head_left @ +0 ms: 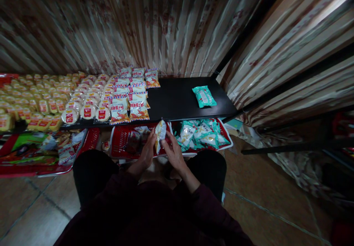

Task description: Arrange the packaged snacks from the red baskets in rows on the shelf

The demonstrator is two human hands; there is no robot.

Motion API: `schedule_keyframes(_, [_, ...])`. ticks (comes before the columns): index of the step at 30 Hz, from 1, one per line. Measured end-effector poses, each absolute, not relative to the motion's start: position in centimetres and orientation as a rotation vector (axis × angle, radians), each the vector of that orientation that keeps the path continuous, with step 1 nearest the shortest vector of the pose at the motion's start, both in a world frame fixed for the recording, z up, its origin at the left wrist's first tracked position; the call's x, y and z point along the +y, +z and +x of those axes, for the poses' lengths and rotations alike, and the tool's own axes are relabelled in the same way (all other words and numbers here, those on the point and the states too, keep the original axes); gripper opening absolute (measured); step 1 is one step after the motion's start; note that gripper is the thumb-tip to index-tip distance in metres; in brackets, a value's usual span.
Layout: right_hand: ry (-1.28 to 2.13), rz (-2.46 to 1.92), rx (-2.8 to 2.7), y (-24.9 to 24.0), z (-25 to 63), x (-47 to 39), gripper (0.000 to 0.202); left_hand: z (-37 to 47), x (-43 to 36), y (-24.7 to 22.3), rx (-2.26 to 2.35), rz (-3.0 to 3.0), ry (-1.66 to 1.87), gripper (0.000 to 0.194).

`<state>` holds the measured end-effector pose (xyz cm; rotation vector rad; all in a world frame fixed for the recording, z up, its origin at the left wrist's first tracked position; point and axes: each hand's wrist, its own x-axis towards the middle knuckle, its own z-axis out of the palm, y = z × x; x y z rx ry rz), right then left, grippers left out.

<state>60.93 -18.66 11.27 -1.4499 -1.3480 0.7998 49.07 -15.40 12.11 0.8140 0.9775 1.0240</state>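
Between my two hands, in front of the shelf's edge, is a small white and yellow snack bag (160, 134), turned edge-on. My left hand (148, 148) grips its left side, and my right hand (173, 151) has its fingers on the right side. Below it stands a red basket (117, 143) with dark packets inside. Close to my right hand, another basket (226, 137) with a white rim holds several teal and white snack bags (204, 133). On the black shelf (174, 95), white, red and orange snack bags (138, 106) stand in rows.
Round packaged cakes (89, 110) and yellow wrapped cakes (43, 106) fill the shelf's left part. A teal packet (204, 96) lies at its right. A red tray (55, 168) of mixed packets stands at lower left. Black metal bars (279, 148) and striped curtains (166, 25) surround the shelf.
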Motion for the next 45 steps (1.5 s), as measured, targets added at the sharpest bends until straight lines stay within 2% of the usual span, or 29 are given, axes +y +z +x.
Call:
schedule_keyframes(5, [0.792, -1.493, -1.372, 11.4, 61.0, -18.5, 0.058, 48.8, -15.7, 13.0, 1.117, 0.999, 1.007, 0.046])
schedule_keyframes(11, [0.79, -1.572, -1.221, 10.9, 61.3, -18.4, 0.057, 48.7, -15.6, 14.0, 1.125, 1.029, 1.011, 0.036])
schedule_keyframes(17, [1.005, -1.373, -1.0, 10.6, 62.1, -18.0, 0.066, 48.9, -15.1, 12.6, 1.121, 0.959, 1.025, 0.051])
schedule_keyframes(22, [1.069, -1.262, -0.855, 10.2, 62.6, -17.4, 0.063, 49.3, -14.8, 12.3, 1.079, 0.948, 1.015, 0.051])
schedule_keyframes(28, [1.102, -1.247, -0.751, 10.2, 62.7, -17.0, 0.06, 49.5, -14.2, 12.3, 1.121, 0.968, 1.009, 0.039])
schedule_keyframes(45, [1.125, -1.251, -0.726, 11.2, 64.6, -12.9, 0.063, 51.9, -10.4, 11.2, 1.122, 1.05, 1.191, 0.038])
